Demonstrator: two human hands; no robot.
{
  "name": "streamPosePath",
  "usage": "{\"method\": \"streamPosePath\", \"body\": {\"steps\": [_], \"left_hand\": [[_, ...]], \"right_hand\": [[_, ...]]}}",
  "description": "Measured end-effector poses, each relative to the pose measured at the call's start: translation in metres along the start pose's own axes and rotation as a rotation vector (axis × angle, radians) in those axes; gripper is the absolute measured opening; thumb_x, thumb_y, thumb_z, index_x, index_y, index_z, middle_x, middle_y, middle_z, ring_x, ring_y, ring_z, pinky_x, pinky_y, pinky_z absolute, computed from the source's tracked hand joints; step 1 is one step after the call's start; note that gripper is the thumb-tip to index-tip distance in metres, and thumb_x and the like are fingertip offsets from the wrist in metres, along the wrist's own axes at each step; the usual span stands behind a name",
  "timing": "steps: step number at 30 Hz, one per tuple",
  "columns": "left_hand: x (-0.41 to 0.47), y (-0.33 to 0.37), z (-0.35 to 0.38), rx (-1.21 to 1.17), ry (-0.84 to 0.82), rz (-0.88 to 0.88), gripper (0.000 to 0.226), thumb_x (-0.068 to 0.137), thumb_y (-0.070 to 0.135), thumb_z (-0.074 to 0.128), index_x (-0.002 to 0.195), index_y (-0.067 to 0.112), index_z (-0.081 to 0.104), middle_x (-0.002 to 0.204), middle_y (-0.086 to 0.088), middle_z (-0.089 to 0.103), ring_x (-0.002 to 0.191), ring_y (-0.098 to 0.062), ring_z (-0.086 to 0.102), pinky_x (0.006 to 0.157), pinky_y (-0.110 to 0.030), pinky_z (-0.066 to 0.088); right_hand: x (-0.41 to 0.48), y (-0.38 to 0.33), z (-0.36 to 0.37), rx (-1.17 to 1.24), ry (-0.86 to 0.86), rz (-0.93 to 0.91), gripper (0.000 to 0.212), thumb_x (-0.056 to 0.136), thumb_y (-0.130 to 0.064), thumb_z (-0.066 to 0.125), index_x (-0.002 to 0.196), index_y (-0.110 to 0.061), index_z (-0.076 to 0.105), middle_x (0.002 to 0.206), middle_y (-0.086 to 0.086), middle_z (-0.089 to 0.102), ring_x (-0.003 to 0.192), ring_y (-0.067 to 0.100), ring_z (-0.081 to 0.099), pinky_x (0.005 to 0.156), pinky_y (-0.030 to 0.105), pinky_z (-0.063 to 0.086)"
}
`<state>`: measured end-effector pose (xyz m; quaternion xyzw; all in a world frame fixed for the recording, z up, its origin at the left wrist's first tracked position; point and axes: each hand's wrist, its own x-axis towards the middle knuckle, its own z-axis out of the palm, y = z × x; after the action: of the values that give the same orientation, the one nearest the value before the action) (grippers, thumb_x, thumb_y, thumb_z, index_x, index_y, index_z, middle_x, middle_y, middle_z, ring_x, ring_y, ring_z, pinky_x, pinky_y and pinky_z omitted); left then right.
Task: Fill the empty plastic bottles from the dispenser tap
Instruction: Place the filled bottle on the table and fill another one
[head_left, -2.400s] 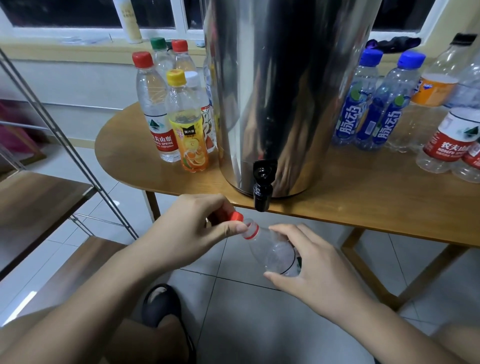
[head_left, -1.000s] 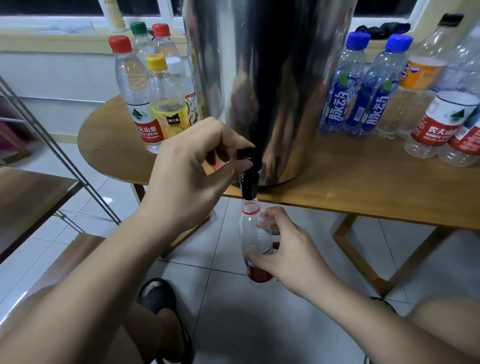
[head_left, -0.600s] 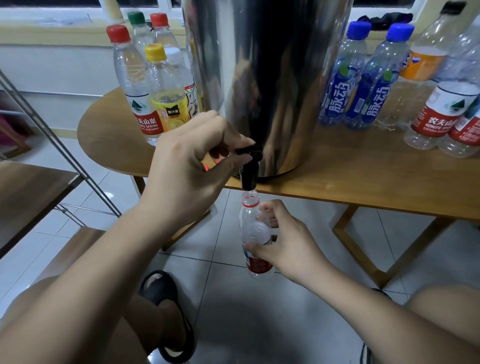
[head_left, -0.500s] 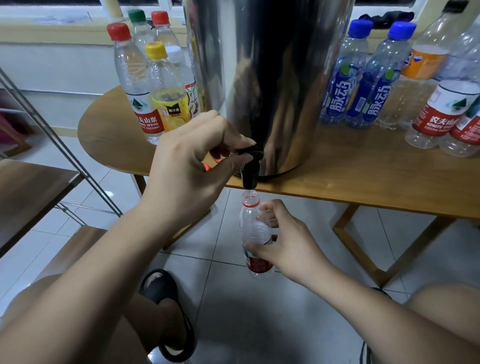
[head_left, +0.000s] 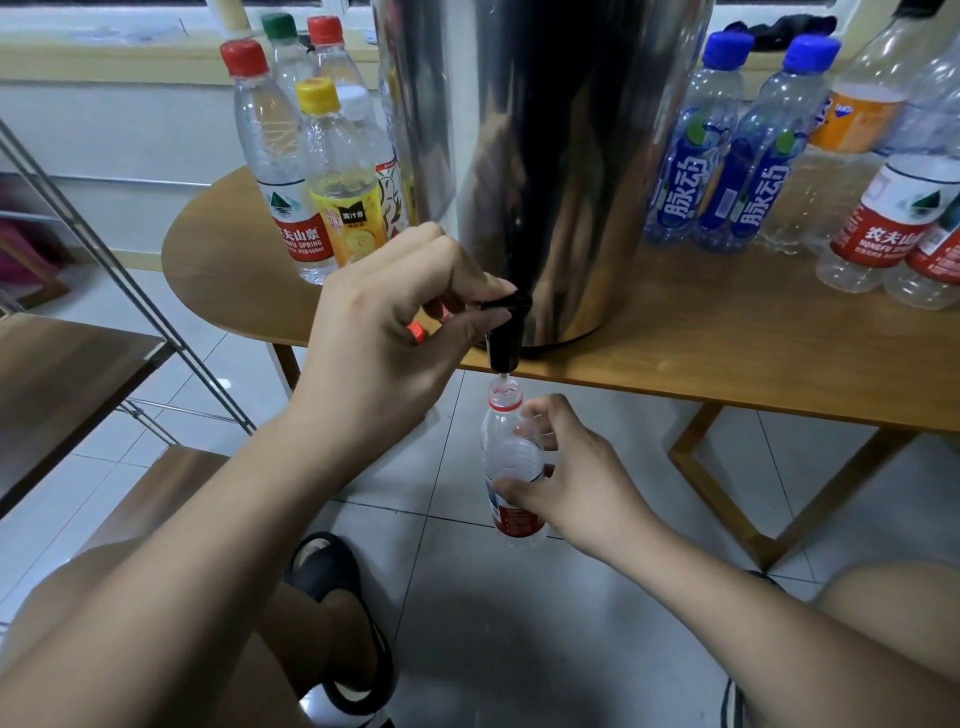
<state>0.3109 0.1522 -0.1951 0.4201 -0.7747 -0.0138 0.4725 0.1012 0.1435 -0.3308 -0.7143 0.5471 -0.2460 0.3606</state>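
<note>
A tall steel dispenser (head_left: 545, 156) stands on the wooden table (head_left: 727, 358), its black tap (head_left: 504, 343) hanging over the front edge. My left hand (head_left: 384, 343) pinches the tap lever between thumb and forefinger and keeps a red cap (head_left: 415, 332) tucked under its curled fingers. My right hand (head_left: 576, 478) grips an uncapped clear bottle with a red label (head_left: 511, 462) upright, its mouth just under the spout. A thin stream of water runs from the spout into the mouth.
Capped bottles with red, yellow and green lids (head_left: 311, 171) stand left of the dispenser. Blue-capped bottles (head_left: 727, 156) and red-label bottles (head_left: 893, 218) crowd the right side. A metal rack with wooden shelves (head_left: 67, 364) is at the left. My sandalled foot (head_left: 343, 613) rests on the tiled floor.
My left hand left the bottle's cap area and rose to the tap lever. My right hand turned the bottle upright under the spout. Water now runs into it.
</note>
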Motion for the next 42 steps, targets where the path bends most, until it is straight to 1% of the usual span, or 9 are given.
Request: {"method": "streamPosePath", "body": {"steps": [3,5,7,10,13,21,29,38,42], "left_hand": [[0.0002,0.0008,-0.0001,-0.014,-0.011,-0.011,0.011,0.096,0.011,0.085,0.098,0.006,0.076,0.092,0.004,0.066,0.085,-0.009,0.062,0.073,-0.028,0.049],[-0.0005,0.0017,0.0007,-0.034,-0.011,-0.034,0.009,0.097,0.011,0.084,0.101,0.007,0.076,0.091,-0.002,0.067,0.084,-0.02,0.064,0.072,-0.036,0.051],[-0.0016,0.0032,0.0012,-0.067,-0.021,-0.054,0.008,0.098,0.01,0.082,0.103,0.007,0.076,0.091,-0.004,0.066,0.084,-0.025,0.063,0.071,-0.039,0.05],[-0.0023,0.0032,0.0001,-0.091,-0.037,-0.065,0.008,0.099,0.008,0.081,0.104,0.005,0.075,0.091,-0.001,0.065,0.085,-0.023,0.063,0.073,-0.03,0.047],[-0.0023,0.0019,-0.0011,-0.117,-0.042,-0.078,0.008,0.099,0.008,0.08,0.105,0.006,0.075,0.09,-0.003,0.065,0.084,-0.021,0.062,0.075,-0.027,0.046],[-0.0031,0.0024,-0.0003,-0.147,-0.054,-0.078,0.02,0.095,-0.001,0.081,0.106,0.013,0.074,0.088,-0.007,0.063,0.082,-0.024,0.062,0.072,-0.034,0.048],[-0.0037,0.0023,0.0006,-0.154,-0.047,-0.084,0.025,0.094,-0.002,0.082,0.106,0.018,0.073,0.088,-0.006,0.063,0.081,-0.024,0.061,0.068,-0.041,0.049],[-0.0038,0.0038,0.0009,-0.163,-0.042,-0.11,0.024,0.094,0.0,0.082,0.106,0.019,0.072,0.088,-0.007,0.062,0.081,-0.026,0.06,0.068,-0.047,0.049],[-0.0037,0.0048,0.0005,-0.159,-0.043,-0.113,0.025,0.093,-0.001,0.082,0.105,0.019,0.072,0.087,-0.006,0.061,0.08,-0.023,0.06,0.067,-0.046,0.049]], "right_hand": [[-0.0005,-0.0001,-0.0003,-0.009,0.001,0.003,0.073,0.081,-0.041,0.091,0.132,-0.043,0.039,0.134,-0.018,0.058,0.118,0.002,0.057,0.093,0.02,0.046],[-0.0008,0.0,-0.0002,-0.009,0.0,0.004,0.072,0.081,-0.041,0.091,0.132,-0.042,0.04,0.135,-0.017,0.059,0.118,0.002,0.057,0.091,0.018,0.045],[-0.0007,-0.0002,0.0005,-0.006,0.004,0.002,0.072,0.08,-0.041,0.091,0.133,-0.041,0.041,0.136,-0.016,0.061,0.117,0.002,0.058,0.089,0.017,0.045],[-0.0008,-0.0017,0.0007,-0.003,0.014,-0.006,0.071,0.08,-0.041,0.091,0.131,-0.04,0.042,0.134,-0.016,0.061,0.115,0.001,0.059,0.087,0.013,0.044],[-0.0008,-0.0025,0.0002,-0.009,0.018,-0.015,0.07,0.08,-0.041,0.09,0.129,-0.041,0.041,0.134,-0.016,0.06,0.115,0.002,0.059,0.09,0.017,0.046],[-0.0014,-0.0028,-0.0009,-0.006,0.018,-0.01,0.07,0.08,-0.041,0.091,0.13,-0.039,0.043,0.134,-0.016,0.061,0.115,0.004,0.06,0.098,0.027,0.053],[0.0002,-0.0016,0.0002,-0.007,0.012,-0.01,0.07,0.08,-0.041,0.091,0.131,-0.038,0.042,0.135,-0.015,0.061,0.117,0.007,0.061,0.099,0.031,0.055],[0.0015,-0.0006,0.0014,0.006,0.02,-0.012,0.067,0.08,-0.04,0.09,0.128,-0.039,0.043,0.13,-0.016,0.06,0.115,0.004,0.06,0.095,0.026,0.053],[0.002,0.0,0.002,0.008,0.023,-0.009,0.069,0.079,-0.04,0.091,0.128,-0.039,0.042,0.131,-0.017,0.061,0.115,0.004,0.061,0.096,0.025,0.052]]}}
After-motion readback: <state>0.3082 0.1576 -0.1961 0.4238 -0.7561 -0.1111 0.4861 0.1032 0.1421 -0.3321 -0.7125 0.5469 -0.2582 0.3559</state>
